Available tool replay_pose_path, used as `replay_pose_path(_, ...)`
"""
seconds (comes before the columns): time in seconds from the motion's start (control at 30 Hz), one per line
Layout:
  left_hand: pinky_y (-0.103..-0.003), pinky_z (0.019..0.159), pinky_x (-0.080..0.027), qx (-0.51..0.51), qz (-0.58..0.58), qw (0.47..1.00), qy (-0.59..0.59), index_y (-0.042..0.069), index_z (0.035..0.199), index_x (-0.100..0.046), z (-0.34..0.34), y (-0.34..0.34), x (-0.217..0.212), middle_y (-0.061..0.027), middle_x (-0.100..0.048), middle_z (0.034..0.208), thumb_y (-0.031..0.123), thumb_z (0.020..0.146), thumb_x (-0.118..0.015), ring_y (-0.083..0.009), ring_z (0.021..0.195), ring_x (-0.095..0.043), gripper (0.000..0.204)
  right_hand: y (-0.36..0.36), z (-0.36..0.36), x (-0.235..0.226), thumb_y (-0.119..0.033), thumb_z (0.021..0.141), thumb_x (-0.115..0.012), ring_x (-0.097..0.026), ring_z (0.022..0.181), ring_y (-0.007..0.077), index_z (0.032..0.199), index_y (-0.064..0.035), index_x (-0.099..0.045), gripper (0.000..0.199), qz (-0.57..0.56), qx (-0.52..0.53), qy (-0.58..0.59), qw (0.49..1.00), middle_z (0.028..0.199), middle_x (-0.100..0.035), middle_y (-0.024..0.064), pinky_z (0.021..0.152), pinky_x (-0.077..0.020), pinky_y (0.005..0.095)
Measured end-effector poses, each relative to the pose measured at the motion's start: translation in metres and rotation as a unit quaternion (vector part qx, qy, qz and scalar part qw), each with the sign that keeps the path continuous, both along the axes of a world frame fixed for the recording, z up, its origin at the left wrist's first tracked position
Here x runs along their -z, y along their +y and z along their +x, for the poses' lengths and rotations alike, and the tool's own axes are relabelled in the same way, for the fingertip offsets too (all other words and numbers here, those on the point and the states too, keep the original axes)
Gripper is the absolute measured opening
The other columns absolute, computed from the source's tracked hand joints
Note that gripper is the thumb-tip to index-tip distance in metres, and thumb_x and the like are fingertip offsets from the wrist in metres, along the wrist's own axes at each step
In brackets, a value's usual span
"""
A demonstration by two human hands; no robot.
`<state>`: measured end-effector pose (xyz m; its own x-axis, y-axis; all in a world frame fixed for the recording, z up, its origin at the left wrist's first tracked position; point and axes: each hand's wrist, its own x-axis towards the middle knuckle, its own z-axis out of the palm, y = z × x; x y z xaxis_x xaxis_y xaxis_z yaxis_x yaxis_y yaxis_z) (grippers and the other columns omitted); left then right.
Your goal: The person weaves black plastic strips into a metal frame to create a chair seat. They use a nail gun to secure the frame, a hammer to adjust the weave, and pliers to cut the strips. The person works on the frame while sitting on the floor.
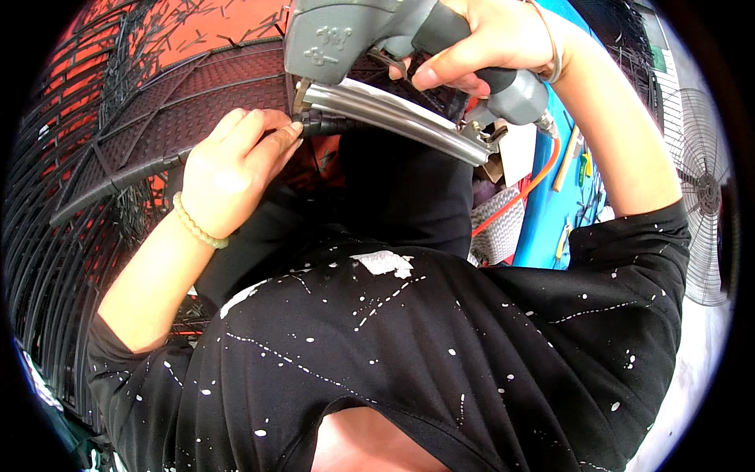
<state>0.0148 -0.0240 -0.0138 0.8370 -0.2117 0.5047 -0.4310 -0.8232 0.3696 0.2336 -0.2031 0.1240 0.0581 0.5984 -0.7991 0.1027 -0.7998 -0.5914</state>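
Observation:
My right hand (pixel 480 43) grips the handle of a grey pneumatic staple gun (pixel 354 39) with a long metal magazine (pixel 393 114), its nose pressed down at the edge of a dark brown woven wicker panel (pixel 197 102). My left hand (pixel 232 169), with a pale bead bracelet on the wrist, pinches the wrapped dark rim of the panel (pixel 322 124) right beside the gun's nose. An orange air hose (pixel 535 181) runs down from the gun's handle.
More dark woven frames (pixel 55 236) curve along the left side over an orange floor strewn with short dark offcuts (pixel 204 20). A blue surface with hand tools (pixel 578 181) lies to the right, and a standing fan (pixel 700 197) at the far right.

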Motion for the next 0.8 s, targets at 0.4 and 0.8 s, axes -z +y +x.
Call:
replay_pose_path(0.4, -0.029, 0.064, -0.053, -0.003, 0.006, 0.999, -0.036, 0.004, 0.090, -0.069, 0.003, -0.003, 0.005, -0.0034, -0.064, 0.090, 0.006, 0.071, -0.077, -0.0197, 0.075, -0.061, 0.021, 0.002, 0.000, -0.001, -0.015, 0.088, -0.071, -0.054, 0.052, 0.0078, 0.078, -0.0014, -0.068, 0.017, 0.004, -0.062, -0.013, 0.998, 0.057, -0.059, 0.0010, 0.050, -0.0408, 0.0244)
replay_pose_path(0.8, -0.030, 0.067, -0.054, -0.013, -0.010, 0.999, -0.039, 0.003, 0.089, -0.070, 0.001, -0.003, 0.004, -0.0046, -0.064, 0.087, 0.005, 0.070, -0.079, -0.0212, 0.077, -0.064, 0.021, -0.001, 0.000, 0.007, -0.016, 0.088, -0.071, -0.054, 0.052, 0.0081, 0.075, -0.0011, -0.068, 0.020, 0.017, -0.047, -0.015, 0.999, 0.057, -0.059, 0.0009, 0.051, -0.0418, 0.0249)
